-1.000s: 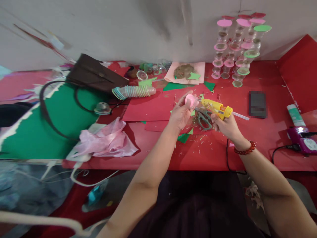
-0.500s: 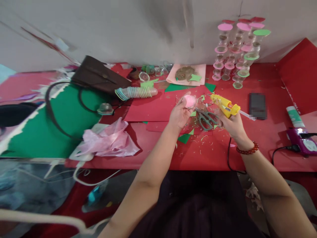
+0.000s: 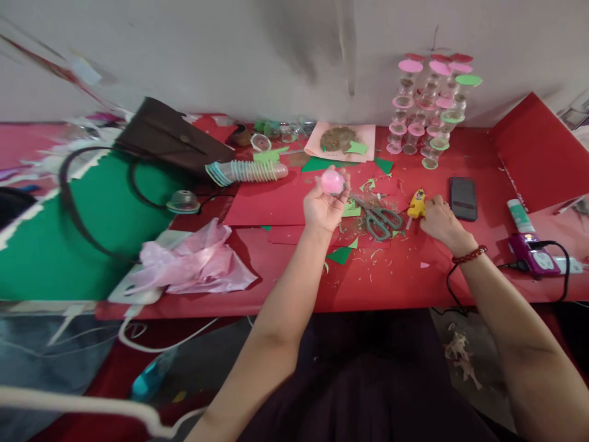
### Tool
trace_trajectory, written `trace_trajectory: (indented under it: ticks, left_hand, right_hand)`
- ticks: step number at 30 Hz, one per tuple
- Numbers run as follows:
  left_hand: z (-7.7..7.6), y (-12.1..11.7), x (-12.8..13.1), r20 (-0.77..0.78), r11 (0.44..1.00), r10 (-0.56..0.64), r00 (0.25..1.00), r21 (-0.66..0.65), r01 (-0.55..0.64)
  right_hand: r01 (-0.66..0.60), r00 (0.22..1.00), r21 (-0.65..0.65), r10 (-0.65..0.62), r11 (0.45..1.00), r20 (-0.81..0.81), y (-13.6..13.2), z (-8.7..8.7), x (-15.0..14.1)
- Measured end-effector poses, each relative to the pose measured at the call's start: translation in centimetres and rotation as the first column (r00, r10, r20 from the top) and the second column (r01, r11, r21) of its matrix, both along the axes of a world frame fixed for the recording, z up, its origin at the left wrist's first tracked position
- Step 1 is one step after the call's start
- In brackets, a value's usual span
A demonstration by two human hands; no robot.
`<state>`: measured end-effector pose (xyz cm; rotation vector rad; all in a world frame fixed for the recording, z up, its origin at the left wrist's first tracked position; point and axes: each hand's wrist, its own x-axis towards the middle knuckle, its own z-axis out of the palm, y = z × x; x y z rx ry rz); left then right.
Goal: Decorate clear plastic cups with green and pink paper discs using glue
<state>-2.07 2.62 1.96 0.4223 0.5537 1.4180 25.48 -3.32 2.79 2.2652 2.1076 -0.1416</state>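
Near the middle of the table, my left hand [image 3: 322,212] is closed around a small clear plastic cup with a pink round end [image 3: 332,182], palm turned up. To its right, my right hand [image 3: 442,224] has its fingers curled at a yellow hot glue gun [image 3: 417,204], low over the red table; the fingers hide much of the gun's body. Green-handled scissors [image 3: 383,221] lie between the two hands among paper scraps. Red paper sheets [image 3: 276,202] lie beneath and left of my left hand.
Towers of small cups with pink and green discs [image 3: 415,130] stand at the back right. A phone [image 3: 463,198] and a purple power socket [image 3: 540,255] lie farther right. Leftward are stacked cups [image 3: 248,172], a pink plastic bag [image 3: 188,261] and a brown bag [image 3: 170,141].
My right hand has lowered the glue gun toward the table and turned it. My left hand has shifted slightly left with the pink-ended cup, its palm now more upward.
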Motion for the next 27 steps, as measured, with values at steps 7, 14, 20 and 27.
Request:
trace_trajectory:
  ticks: [7,14,20,27]
  left_hand:
    - [1.5,0.7,-4.9,0.028,0.918,0.391,0.920,0.054,-0.392]
    - [1.7,1.3,-10.0,-0.183,0.884,0.457,0.870,-0.009,-0.467]
    - [3.5,-2.1,-5.7,-0.187,0.941,0.338,0.923,0.043,-0.336]
    - [1.5,-7.4,0.0,-0.022,0.980,-0.092,0.996,-0.177,0.087]
  right_hand:
    - [-0.020,0.997,-0.007,0.020,1.000,0.072,-1.0,-0.4,0.3]
    - [-0.011,0.999,0.214,0.022,0.977,-0.049,-1.5,1.2,0.0]
    - [-0.036,0.835,0.487,0.293,0.873,-0.465,-2.3,1.7,-4.4]
    - [0.017,0.182,0.302,0.294,0.953,-0.939,-3.5,-1.6,-13.0]
